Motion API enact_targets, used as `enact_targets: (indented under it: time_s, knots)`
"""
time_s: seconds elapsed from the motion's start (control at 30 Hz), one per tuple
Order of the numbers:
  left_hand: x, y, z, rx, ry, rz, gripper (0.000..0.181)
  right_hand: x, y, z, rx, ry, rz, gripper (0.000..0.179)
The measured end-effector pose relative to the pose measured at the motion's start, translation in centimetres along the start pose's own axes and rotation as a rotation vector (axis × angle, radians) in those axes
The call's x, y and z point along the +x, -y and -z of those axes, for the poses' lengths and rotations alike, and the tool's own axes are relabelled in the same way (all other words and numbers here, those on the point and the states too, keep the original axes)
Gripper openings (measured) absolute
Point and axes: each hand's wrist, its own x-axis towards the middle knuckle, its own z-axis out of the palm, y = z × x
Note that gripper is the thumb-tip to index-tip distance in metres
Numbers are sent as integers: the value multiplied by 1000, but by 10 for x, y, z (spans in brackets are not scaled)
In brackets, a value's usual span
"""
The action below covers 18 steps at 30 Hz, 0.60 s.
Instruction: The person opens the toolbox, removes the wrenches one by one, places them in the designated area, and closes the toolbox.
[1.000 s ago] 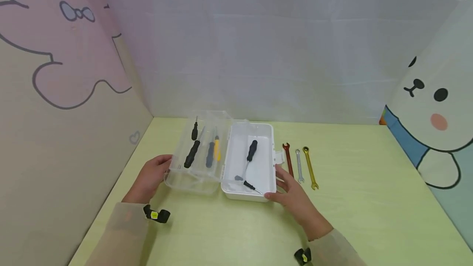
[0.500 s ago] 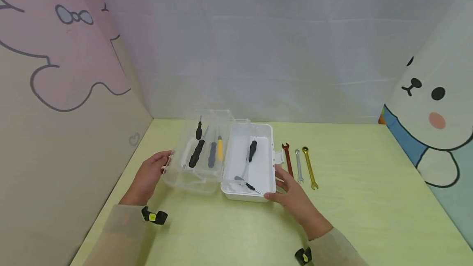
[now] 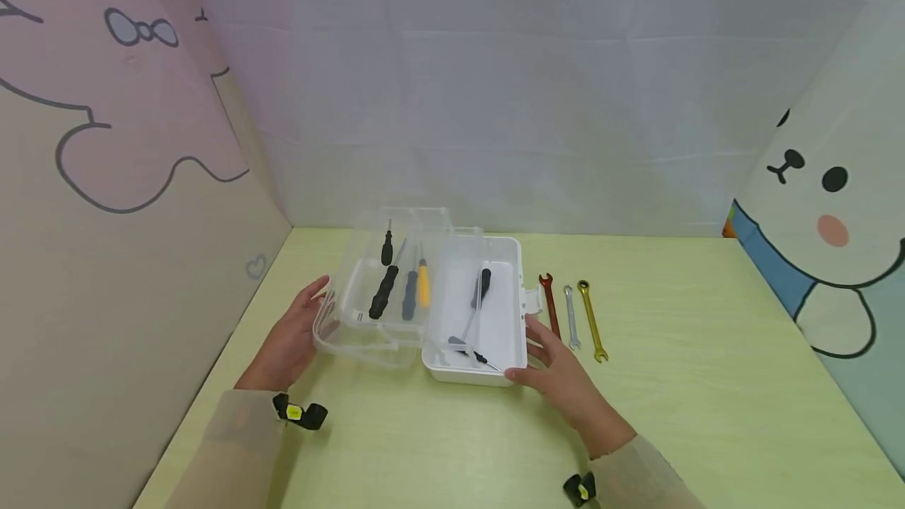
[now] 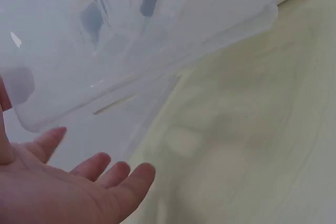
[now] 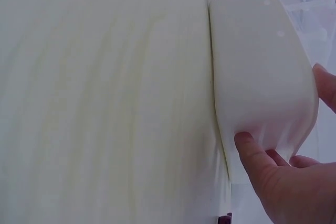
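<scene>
A white toolbox (image 3: pixel 475 374) stands on the table with its clear lid (image 3: pixel 368 355) swung out left. A clear inner tray (image 3: pixel 368 324) at the lid holds a small black screwdriver (image 3: pixel 386 248), a larger black one (image 3: pixel 384 294), a grey-handled tool (image 3: pixel 410 295) and a yellow-handled tool (image 3: pixel 423 286). Inside the toolbox lie a black screwdriver (image 3: pixel 482 289) and a smaller one (image 3: pixel 484 360). My left hand (image 3: pixel 288 344), fingers spread, is against the lid's outer left edge; contact is partly hidden. My right hand (image 3: pixel 558 379) grips the toolbox's near right corner, thumb at the front.
Right of the toolbox lie three wrenches: red (image 3: pixel 550 306), silver (image 3: pixel 572 319) and yellow (image 3: pixel 594 322). A white latch (image 3: pixel 533 302) sticks out from the toolbox's right side. Patterned cloth walls (image 3: pixel 452 100) border the table (image 3: pixel 424 446).
The clear lid and tray with its tools have shifted slightly right, towards the toolbox. My left hand's fingers have straightened at the lid's edge. My right hand has stayed put.
</scene>
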Motion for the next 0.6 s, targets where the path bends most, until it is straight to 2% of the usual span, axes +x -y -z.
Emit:
enact_targets:
  time_s: [0.1, 0.2, 0.3, 0.37, 0.43, 0.6]
  knots:
    - [1, 8, 1, -288, 123, 11, 38, 0, 1, -1, 5, 3, 0, 97]
    - [4, 14, -2, -551, 292, 14, 39, 1, 1, -1, 10, 8, -2, 97]
    - [8, 17, -6, -719, 455, 20, 46, 1, 1, -1, 10, 5, -2, 97]
    - [9, 19, -8, -763, 511, 23, 48, 1, 0, -1, 13, 1, -4, 97]
    - [9, 19, -10, -795, 532, 33, 48, 1, 0, -1, 11, -1, -5, 97]
    - [6, 14, -13, -775, 496, 37, 47, 0, 1, 0, 7, 1, -7, 97]
